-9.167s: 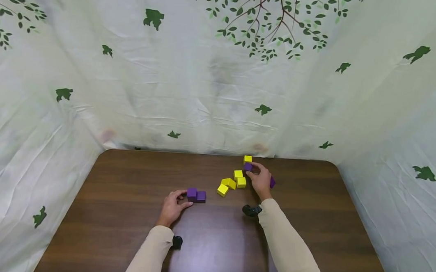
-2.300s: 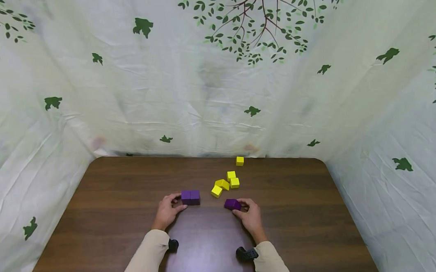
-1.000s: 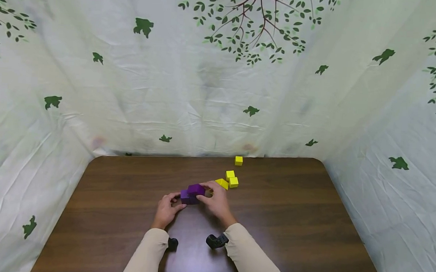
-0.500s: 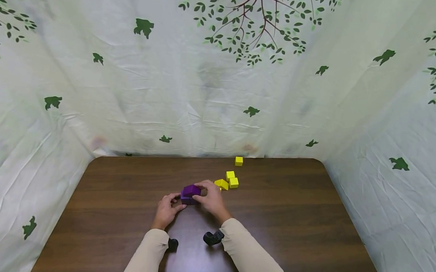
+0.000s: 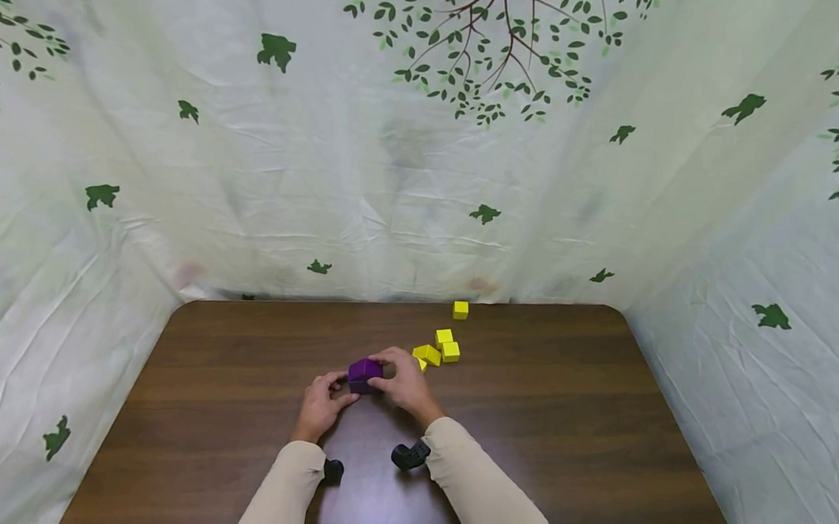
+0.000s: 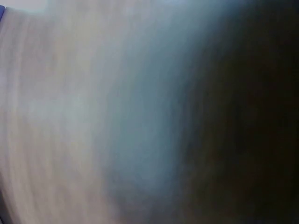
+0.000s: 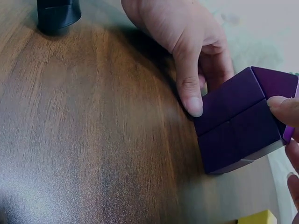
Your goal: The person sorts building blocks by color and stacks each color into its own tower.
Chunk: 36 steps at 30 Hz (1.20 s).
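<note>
My right hand (image 5: 402,382) pinches the upper purple cubes (image 7: 243,100) onto the lower purple cubes (image 7: 240,142) at frame centre; edges should sit flush before release. My left hand (image 5: 322,403) braces the stack's left face, thumb touching (left-wrist view blurred), on the tabletop (image 5: 560,428).

Both forearms, in beige sleeves, reach forward over the table, and the 2 hands meet close together ahead of the body. The left hand (image 5: 321,404) lies low with its thumb stretched forward and pressing. The right hand (image 5: 404,381) arches with fingers curled, its fingertips (image 7: 285,108) pinching.
</note>
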### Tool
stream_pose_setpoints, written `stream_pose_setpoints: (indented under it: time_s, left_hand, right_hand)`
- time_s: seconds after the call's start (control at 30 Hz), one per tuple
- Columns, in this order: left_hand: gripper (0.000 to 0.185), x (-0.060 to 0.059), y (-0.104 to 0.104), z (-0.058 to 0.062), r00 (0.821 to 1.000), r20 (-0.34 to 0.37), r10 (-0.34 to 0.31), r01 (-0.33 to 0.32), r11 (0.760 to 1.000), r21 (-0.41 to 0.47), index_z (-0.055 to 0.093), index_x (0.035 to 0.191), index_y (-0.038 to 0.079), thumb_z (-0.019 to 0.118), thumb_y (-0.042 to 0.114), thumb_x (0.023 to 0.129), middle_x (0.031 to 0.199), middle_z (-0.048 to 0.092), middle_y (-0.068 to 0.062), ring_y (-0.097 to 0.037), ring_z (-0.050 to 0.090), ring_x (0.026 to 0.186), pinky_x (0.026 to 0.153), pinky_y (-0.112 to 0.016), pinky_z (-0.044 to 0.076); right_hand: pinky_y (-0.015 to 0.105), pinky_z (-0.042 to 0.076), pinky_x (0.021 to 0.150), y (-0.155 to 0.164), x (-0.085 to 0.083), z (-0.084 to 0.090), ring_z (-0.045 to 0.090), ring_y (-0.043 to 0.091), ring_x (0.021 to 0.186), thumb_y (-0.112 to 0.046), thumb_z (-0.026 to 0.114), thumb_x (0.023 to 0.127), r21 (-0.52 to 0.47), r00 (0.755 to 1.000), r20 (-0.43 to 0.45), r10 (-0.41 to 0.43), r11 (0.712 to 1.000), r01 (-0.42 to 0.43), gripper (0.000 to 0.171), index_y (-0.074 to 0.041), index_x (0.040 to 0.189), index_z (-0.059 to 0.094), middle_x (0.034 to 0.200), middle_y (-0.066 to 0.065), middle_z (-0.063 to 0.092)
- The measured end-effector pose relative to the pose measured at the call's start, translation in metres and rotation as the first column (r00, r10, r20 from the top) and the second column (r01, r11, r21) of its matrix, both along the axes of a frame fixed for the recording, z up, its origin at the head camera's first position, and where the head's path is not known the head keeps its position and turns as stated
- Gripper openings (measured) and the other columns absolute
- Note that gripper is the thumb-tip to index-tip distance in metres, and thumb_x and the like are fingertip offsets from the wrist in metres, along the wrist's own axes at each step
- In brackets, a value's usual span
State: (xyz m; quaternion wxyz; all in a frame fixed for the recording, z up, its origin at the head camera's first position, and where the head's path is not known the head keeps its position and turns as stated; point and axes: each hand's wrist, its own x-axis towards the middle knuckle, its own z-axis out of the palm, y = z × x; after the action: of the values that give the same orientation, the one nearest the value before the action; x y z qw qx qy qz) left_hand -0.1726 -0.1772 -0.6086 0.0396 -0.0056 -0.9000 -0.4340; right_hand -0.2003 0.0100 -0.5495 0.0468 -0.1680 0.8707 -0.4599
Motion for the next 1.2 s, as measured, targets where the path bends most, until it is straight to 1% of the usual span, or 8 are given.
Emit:
stream_pose_setpoints:
  time_s: [0.1, 0.23, 0.53, 0.77, 0.9, 1.03, 1.1, 1.2]
  left_hand:
    - [0.04, 0.0, 0.0, 0.0, 1.0, 0.02, 0.003, -0.003, 1.0, 0.002, 0.067, 0.112, -0.002, 0.081, 0.009, 0.076, 0.092, 0.062, -0.013, -0.027, 0.055, 0.088, 0.076, -0.038, 0.042]
    - [0.04, 0.0, 0.001, 0.0, 1.0, 0.028, 0.003, -0.003, 1.0, 0.005, 0.066, 0.113, -0.002, 0.081, 0.009, 0.077, 0.092, 0.063, -0.013, -0.028, 0.055, 0.089, 0.077, -0.039, 0.042]
    - [0.041, 0.0, 0.002, 0.0, 1.0, 0.017, -0.004, 0.004, 1.0, 0.0, 0.066, 0.112, -0.003, 0.081, 0.009, 0.076, 0.093, 0.063, -0.013, -0.028, 0.055, 0.089, 0.078, -0.04, 0.042]
    - [0.043, 0.002, 0.001, -0.002, 1.0, 0.008, -0.005, 0.005, 1.0, -0.005, 0.066, 0.113, -0.003, 0.082, 0.01, 0.076, 0.094, 0.064, -0.013, -0.028, 0.055, 0.09, 0.079, -0.041, 0.042]
    - [0.047, 0.002, 0.001, 0.0, 0.998, 0.061, -0.004, 0.002, 1.0, 0.021, 0.064, 0.118, -0.003, 0.082, 0.013, 0.077, 0.098, 0.062, -0.015, -0.029, 0.054, 0.093, 0.081, -0.041, 0.042]
    - [0.053, 0.002, -0.001, 0.003, 0.992, 0.122, -0.02, 0.009, 0.996, 0.086, 0.06, 0.125, -0.001, 0.08, 0.016, 0.079, 0.107, 0.06, -0.017, -0.03, 0.053, 0.099, 0.085, -0.044, 0.044]
    - [0.055, 0.004, -0.002, 0.004, 0.99, 0.137, -0.026, 0.009, 0.992, 0.122, 0.058, 0.128, 0.001, 0.08, 0.016, 0.079, 0.111, 0.059, -0.017, -0.03, 0.052, 0.101, 0.087, -0.044, 0.043]
    - [0.057, 0.011, -0.004, 0.005, 0.991, 0.131, -0.028, 0.003, 0.983, 0.183, 0.058, 0.129, 0.002, 0.08, 0.015, 0.079, 0.118, 0.06, -0.017, -0.029, 0.052, 0.102, 0.089, -0.041, 0.042]
  right_hand:
    - [0.039, 0.045, 0.095, 0.0, 0.0, 0.0, 0.06, 0.02, 0.102, -0.013, 0.076, 0.083, -0.001, 1.0, 0.003, -0.002, 1.0, 0.002, 0.034, -0.008, 0.116, 0.07, 0.109, 0.004, 0.065]
    - [0.037, 0.046, 0.094, -0.001, 0.0, -0.002, 0.06, 0.02, 0.101, -0.013, 0.077, 0.083, -0.008, 1.0, 0.004, -0.01, 1.0, 0.01, 0.034, -0.007, 0.116, 0.07, 0.108, 0.004, 0.065]
    - [0.036, 0.048, 0.089, 0.004, 0.001, -0.005, 0.06, 0.022, 0.1, -0.012, 0.079, 0.08, -0.064, 1.0, 0.006, -0.019, 0.998, 0.02, 0.036, -0.008, 0.115, 0.069, 0.108, 0.005, 0.065]
    - [0.037, 0.049, 0.086, 0.016, 0.005, -0.01, 0.06, 0.026, 0.099, -0.011, 0.08, 0.079, -0.095, 0.999, -0.022, -0.029, 0.995, 0.027, 0.039, -0.006, 0.116, 0.068, 0.107, 0.008, 0.065]
    - [0.037, 0.05, 0.086, 0.025, 0.004, -0.013, 0.061, 0.027, 0.099, -0.007, 0.08, 0.078, -0.102, 0.998, -0.039, -0.045, 0.994, 0.041, 0.039, -0.004, 0.115, 0.067, 0.108, 0.01, 0.067]
    - [0.037, 0.051, 0.084, 0.035, 0.002, -0.015, 0.062, 0.028, 0.096, -0.003, 0.08, 0.077, -0.116, 0.995, -0.066, -0.075, 0.991, 0.067, 0.039, -0.001, 0.113, 0.068, 0.106, 0.012, 0.067]
    - [0.037, 0.052, 0.082, 0.04, 0.001, -0.014, 0.062, 0.03, 0.094, -0.001, 0.08, 0.076, -0.137, 0.994, -0.077, -0.08, 0.988, 0.069, 0.039, 0.002, 0.112, 0.068, 0.104, 0.015, 0.066]
    - [0.036, 0.052, 0.077, 0.047, 0.0, -0.015, 0.061, 0.033, 0.09, 0.001, 0.079, 0.075, -0.167, 0.993, -0.086, -0.087, 0.983, 0.071, 0.039, 0.006, 0.111, 0.067, 0.102, 0.02, 0.065]
